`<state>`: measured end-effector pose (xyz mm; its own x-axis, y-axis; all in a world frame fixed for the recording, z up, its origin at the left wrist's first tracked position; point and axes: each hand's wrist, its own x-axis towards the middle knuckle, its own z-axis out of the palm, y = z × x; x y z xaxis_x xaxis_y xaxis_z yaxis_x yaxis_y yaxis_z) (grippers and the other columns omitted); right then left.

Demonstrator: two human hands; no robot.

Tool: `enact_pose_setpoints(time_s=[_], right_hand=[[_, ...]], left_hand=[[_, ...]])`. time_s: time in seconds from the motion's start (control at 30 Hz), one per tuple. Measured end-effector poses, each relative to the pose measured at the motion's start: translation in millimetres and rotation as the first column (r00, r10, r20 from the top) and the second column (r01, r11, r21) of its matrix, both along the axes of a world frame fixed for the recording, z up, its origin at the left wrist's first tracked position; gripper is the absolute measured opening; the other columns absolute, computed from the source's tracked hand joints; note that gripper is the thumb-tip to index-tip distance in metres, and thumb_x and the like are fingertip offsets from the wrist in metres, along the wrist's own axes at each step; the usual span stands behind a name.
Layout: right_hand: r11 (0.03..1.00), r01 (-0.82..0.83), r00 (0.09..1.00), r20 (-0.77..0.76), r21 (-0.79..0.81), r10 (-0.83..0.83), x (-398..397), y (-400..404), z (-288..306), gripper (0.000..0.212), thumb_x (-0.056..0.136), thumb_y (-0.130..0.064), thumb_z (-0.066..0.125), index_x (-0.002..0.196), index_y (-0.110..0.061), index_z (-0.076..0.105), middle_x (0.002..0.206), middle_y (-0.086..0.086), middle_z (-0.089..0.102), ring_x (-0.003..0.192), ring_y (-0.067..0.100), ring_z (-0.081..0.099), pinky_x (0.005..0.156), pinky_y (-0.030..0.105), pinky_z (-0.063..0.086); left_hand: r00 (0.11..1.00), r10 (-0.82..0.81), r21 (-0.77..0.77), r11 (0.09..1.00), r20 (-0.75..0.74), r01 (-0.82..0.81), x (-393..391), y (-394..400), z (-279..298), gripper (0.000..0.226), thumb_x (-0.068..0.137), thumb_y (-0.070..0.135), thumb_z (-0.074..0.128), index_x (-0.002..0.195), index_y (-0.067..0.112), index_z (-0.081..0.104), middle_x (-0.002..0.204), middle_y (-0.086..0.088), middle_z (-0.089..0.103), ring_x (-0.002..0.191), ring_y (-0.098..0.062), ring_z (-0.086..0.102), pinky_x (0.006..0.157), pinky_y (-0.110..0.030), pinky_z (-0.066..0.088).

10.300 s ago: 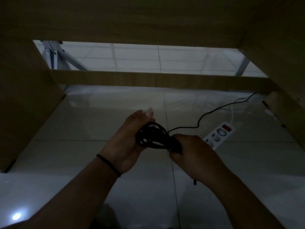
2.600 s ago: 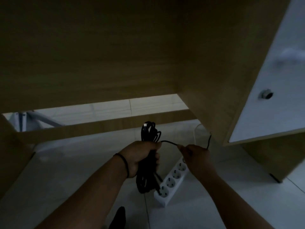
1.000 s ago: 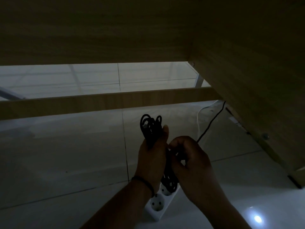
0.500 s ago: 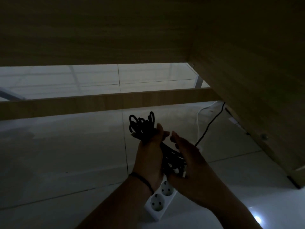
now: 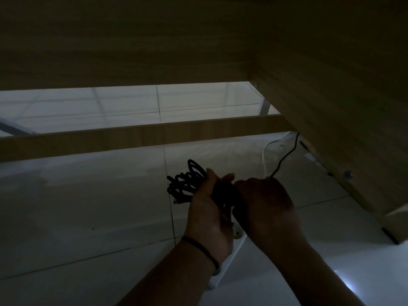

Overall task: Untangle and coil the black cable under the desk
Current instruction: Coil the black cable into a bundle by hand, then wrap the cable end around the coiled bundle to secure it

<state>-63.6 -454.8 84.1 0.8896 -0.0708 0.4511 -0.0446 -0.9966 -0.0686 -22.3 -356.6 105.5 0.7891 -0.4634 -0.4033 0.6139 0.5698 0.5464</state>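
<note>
A bundle of black cable in several loops sits in my left hand, which grips it around the middle; the loop ends stick out to the upper left. My right hand is closed around the bundle's right side, touching the left hand. A loose black strand runs from my right hand up to the desk's right panel. Both hands hover above the tiled floor under the wooden desk.
A white power strip lies on the floor below my hands, mostly hidden by them. A white cord curves toward the right panel. A wooden crossbar spans the back. Glossy tiles stretch to the left.
My right hand has closed over the bundle's right side, where half a second ago its fingers were apart. The cable loops have tilted further left and both hands shifted slightly right.
</note>
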Motion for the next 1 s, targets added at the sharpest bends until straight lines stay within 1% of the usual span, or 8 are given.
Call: enact_pose_setpoints(time_s=[0.1, 0.17, 0.27, 0.37, 0.5, 0.63, 0.73, 1.0], right_hand=[[0.999, -0.002, 0.997, -0.073, -0.054, -0.002, 4, 0, 7, 0.022, 0.082, -0.029, 0.042, 0.079, -0.021, 0.062, 0.059, -0.003, 0.058, 0.055, 0.017, 0.057, 0.087, 0.040, 0.052], [0.999, -0.009, 0.997, -0.082, -0.048, 0.005, 6, 1, 9, 0.019, 0.078, -0.031, 0.053, 0.087, -0.018, 0.063, 0.055, -0.003, 0.057, 0.047, 0.017, 0.056, 0.065, 0.032, 0.056], [0.999, -0.029, 0.997, -0.068, -0.034, 0.027, 7, 3, 10, 0.020, 0.078, -0.033, 0.055, 0.089, -0.020, 0.065, 0.050, -0.004, 0.054, 0.039, 0.014, 0.051, 0.042, 0.020, 0.035], [0.998, -0.018, 0.999, -0.035, 0.059, 0.020, 9, 2, 7, 0.024, 0.083, -0.032, 0.039, 0.069, -0.022, 0.055, 0.050, -0.005, 0.048, 0.038, 0.012, 0.044, 0.043, 0.020, 0.023], [0.988, -0.039, 0.992, -0.112, 0.151, 0.056, 10, -3, -9, 0.034, 0.092, -0.033, 0.029, 0.086, -0.025, 0.062, 0.069, -0.005, 0.059, 0.055, 0.008, 0.050, 0.051, 0.023, 0.036], [0.955, -0.150, 0.988, 0.083, 0.256, 0.133, 2, -7, -10, 0.046, 0.098, -0.035, 0.027, 0.083, -0.014, 0.066, 0.061, -0.001, 0.060, 0.047, 0.012, 0.052, 0.044, 0.027, 0.046], [0.948, -0.163, 0.980, 0.155, 0.275, 0.123, -4, -10, -4, 0.027, 0.088, -0.024, 0.041, 0.085, -0.012, 0.065, 0.059, -0.002, 0.060, 0.044, 0.010, 0.053, 0.041, 0.019, 0.044], [0.920, -0.066, 0.995, -0.044, 0.385, 0.090, -8, -16, 12, 0.027, 0.089, -0.021, 0.050, 0.113, -0.013, 0.058, 0.089, 0.009, 0.063, 0.079, 0.024, 0.060, 0.062, 0.025, 0.035]], left_hand=[[1.000, 0.009, 0.003, 1.000, 0.021, -0.009, 1, 2, 2, 0.067, 0.094, 0.042, 0.038, 0.036, 0.021, 0.067, 0.059, 0.003, 0.072, 0.055, -0.008, 0.068, 0.048, -0.018, 0.051], [0.998, 0.036, 0.010, 0.999, 0.049, -0.037, 3, 2, 4, 0.067, 0.094, 0.040, 0.039, 0.036, 0.021, 0.066, 0.057, 0.004, 0.071, 0.056, -0.008, 0.068, 0.049, -0.020, 0.050], [0.992, 0.077, 0.049, 0.995, 0.100, -0.082, 5, 1, 3, 0.064, 0.094, 0.036, 0.042, 0.037, 0.022, 0.068, 0.057, 0.006, 0.071, 0.071, -0.012, 0.066, 0.061, -0.025, 0.047], [0.985, 0.068, 0.070, 0.994, 0.159, -0.080, 6, -2, 4, 0.051, 0.090, 0.033, 0.048, 0.045, 0.026, 0.072, 0.075, 0.001, 0.071, 0.087, -0.017, 0.061, 0.081, -0.030, 0.047], [0.961, 0.039, 0.120, 0.990, 0.273, -0.074, 6, -1, 3, 0.018, 0.066, 0.036, 0.061, 0.070, 0.022, 0.072, 0.086, -0.001, 0.071, 0.090, -0.016, 0.064, 0.083, -0.029, 0.049], [0.923, -0.111, 0.176, 0.983, 0.369, 0.048, 1, 3, -2, 0.028, 0.054, 0.039, 0.070, 0.075, 0.021, 0.071, 0.081, 0.003, 0.075, 0.088, -0.013, 0.067, 0.083, -0.028, 0.050], [0.879, -0.258, 0.273, 0.950, 0.400, 0.155, -2, 6, -6, 0.067, 0.029, 0.066, 0.081, 0.085, 0.030, 0.073, 0.097, 0.007, 0.074, 0.094, -0.009, 0.067, 0.089, -0.029, 0.051], [0.902, -0.315, 0.377, 0.906, 0.293, 0.194, -13, 22, -4, 0.115, 0.037, 0.093, 0.042, 0.138, 0.040, 0.036, 0.134, -0.004, 0.053, 0.121, -0.018, 0.051, 0.106, -0.039, 0.033]])
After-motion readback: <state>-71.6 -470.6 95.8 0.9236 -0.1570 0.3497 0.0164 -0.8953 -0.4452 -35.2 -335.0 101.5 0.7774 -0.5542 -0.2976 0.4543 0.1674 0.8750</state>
